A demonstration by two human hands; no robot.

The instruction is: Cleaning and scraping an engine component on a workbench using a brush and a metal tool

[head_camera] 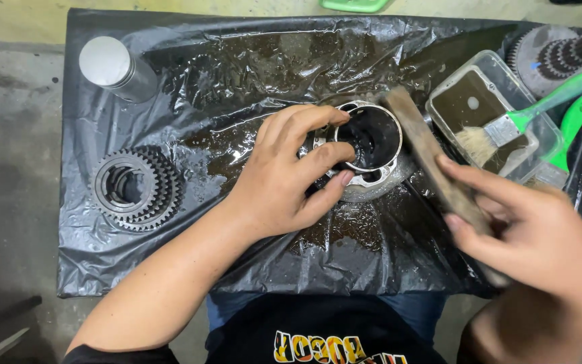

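Left hand (284, 178) grasps one metal ring (370, 138); right hand (540, 236) grasps one wooden stick (426, 148); two green brushes (506, 128) nearby.

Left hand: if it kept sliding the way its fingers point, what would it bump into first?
The left hand already grips the metal ring part. Beyond that, its fingers point right toward the wooden stick held by the right hand, probably met next; depth is unclear.

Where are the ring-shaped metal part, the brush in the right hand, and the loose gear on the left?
Ring-shaped metal part (372, 138), head view, on its dark inner wall.
Brush in the right hand (422, 145), head view, on the middle of its wooden handle.
Loose gear (136, 189), head view, on its toothed rim.
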